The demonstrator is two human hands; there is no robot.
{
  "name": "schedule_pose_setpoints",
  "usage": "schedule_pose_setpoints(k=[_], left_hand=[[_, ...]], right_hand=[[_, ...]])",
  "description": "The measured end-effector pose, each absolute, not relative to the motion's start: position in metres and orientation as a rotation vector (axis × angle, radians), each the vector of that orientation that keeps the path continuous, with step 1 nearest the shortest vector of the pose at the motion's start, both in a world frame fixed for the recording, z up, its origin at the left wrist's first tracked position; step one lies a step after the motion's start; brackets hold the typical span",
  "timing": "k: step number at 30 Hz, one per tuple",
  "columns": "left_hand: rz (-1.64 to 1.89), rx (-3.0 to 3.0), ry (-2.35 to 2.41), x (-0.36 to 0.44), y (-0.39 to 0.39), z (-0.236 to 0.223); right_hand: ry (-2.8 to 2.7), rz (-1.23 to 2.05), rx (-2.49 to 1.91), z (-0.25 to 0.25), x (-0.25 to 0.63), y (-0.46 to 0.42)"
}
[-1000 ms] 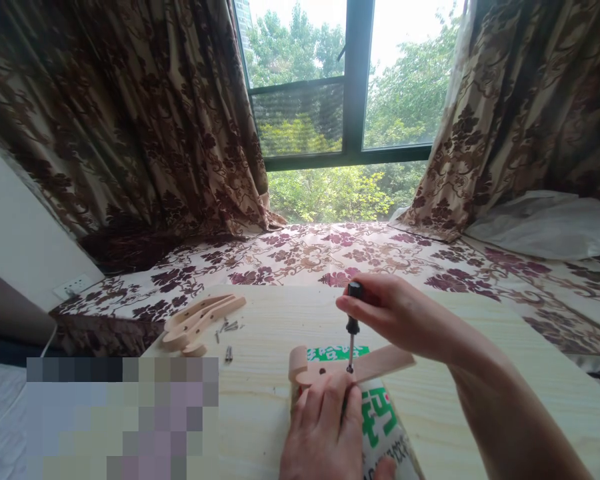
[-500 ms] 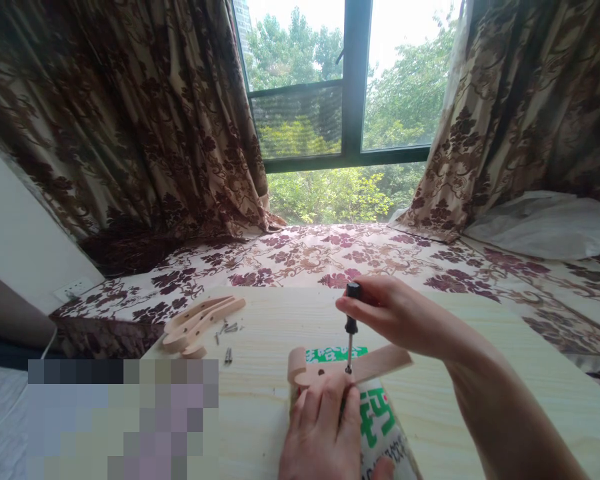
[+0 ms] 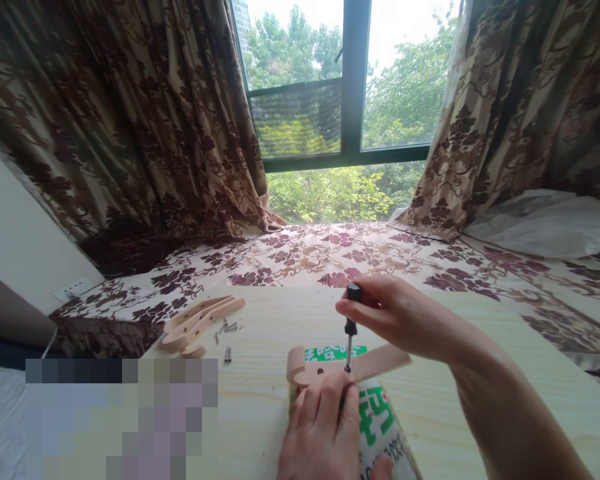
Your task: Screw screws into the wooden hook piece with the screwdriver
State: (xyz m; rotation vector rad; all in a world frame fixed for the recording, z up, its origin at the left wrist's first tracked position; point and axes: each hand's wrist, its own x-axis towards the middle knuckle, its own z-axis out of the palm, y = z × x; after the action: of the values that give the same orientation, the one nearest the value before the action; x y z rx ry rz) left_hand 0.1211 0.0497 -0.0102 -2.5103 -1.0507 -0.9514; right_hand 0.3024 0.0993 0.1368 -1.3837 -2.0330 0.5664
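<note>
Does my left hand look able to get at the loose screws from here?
Probably yes: only bare board seems to lie between your left hand and the nearest loose screws, though its fingers would have to leave the wooden piece.

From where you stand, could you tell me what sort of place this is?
Probably a room in a home: patterned curtains frame a window, matching floral fabric covers the ledge, and a wall socket sits to the left.
</note>
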Motion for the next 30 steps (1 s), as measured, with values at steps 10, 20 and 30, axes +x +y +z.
schedule_pose_setpoints(k=[10, 20, 30], left_hand=[[-0.919, -2.526, -1.075, 0.123, 0.048, -0.006], [-0.927, -2.531, -1.049, 0.121, 0.048, -0.008], [-0.922, -2.567, -1.075, 0.122, 0.047, -0.006]], right_hand=[[-2.054, 0.607, -1.310, 0.140, 0.304, 0.092], [-2.011, 0.471, -1.380, 0.135, 0.306, 0.099], [-2.035, 0.521, -1.329, 0.134, 0.300, 0.099]])
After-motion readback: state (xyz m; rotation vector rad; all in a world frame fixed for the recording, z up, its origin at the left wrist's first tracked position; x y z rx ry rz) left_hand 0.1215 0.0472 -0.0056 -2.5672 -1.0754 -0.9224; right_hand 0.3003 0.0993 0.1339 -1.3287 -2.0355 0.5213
